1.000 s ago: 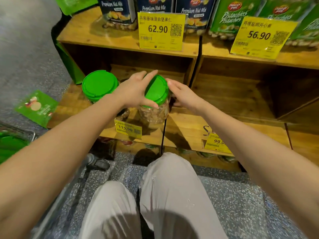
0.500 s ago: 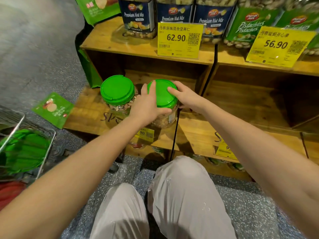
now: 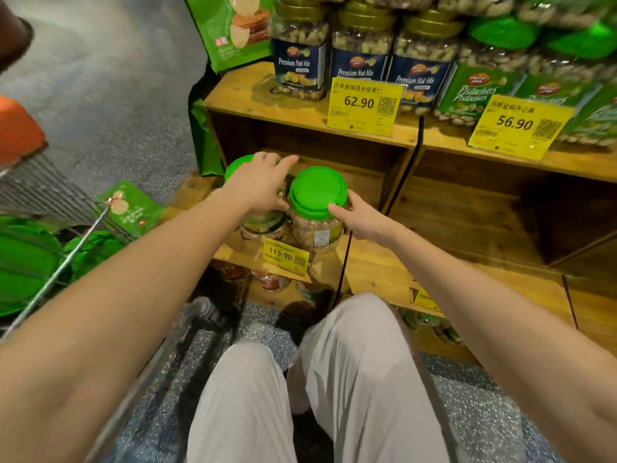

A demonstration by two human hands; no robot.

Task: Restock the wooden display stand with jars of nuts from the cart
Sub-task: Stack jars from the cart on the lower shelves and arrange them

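Two clear nut jars with green lids stand side by side on the lower shelf of the wooden display stand (image 3: 467, 222). My left hand (image 3: 262, 187) lies over the left jar (image 3: 263, 225) with its fingers stretched out, hiding most of that jar's lid. My right hand (image 3: 362, 218) touches the right side of the right jar (image 3: 317, 198) just under the lid rim with its fingertips. At the left edge is the wire cart (image 3: 63, 265), with several more green lids (image 3: 26, 262) inside it.
The upper shelf holds Premium Nut Mix jars (image 3: 298, 61) and pistachio jars (image 3: 484, 81) behind yellow price tags (image 3: 365, 105). A green snack packet (image 3: 130, 208) lies on the floor by the cart. My knees (image 3: 300, 379) are just in front of the stand.
My left hand has left the right jar's lid and moved onto the left jar. The right jar now stands close beside the left one. My right hand stays at its side.
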